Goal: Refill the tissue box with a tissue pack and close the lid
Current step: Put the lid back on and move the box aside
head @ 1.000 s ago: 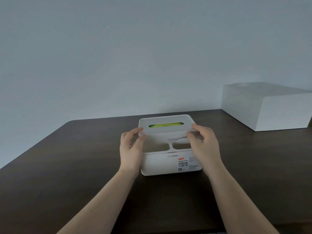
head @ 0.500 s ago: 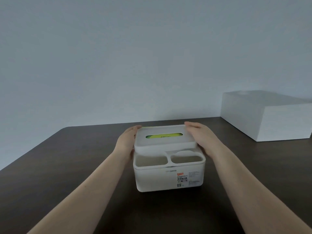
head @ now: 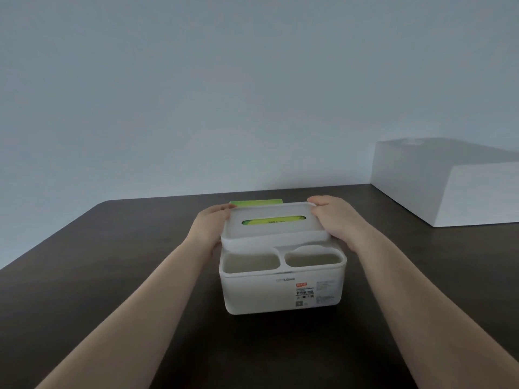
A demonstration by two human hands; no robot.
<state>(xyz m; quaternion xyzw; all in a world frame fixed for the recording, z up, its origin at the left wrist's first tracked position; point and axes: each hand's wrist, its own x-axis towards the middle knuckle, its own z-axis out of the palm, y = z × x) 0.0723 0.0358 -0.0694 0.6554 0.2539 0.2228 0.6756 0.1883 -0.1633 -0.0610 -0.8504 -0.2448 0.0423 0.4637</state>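
With bare dark table open from 6 to 9 o'clock and a white carton at 2 o'clock, the left hand and right hand clasp the lid ends atop the central tissue box, green tissue pack showing through its slot.

A second ago your hands sat at the near corners of the lid; now your left hand and right hand reach further back along its short ends, fingers curled over the far corners. The lid, flat before, now tilts, its far edge lifted, and a strip of the green tissue pack shows behind it. The tissue box now appears closer to you on the desk.
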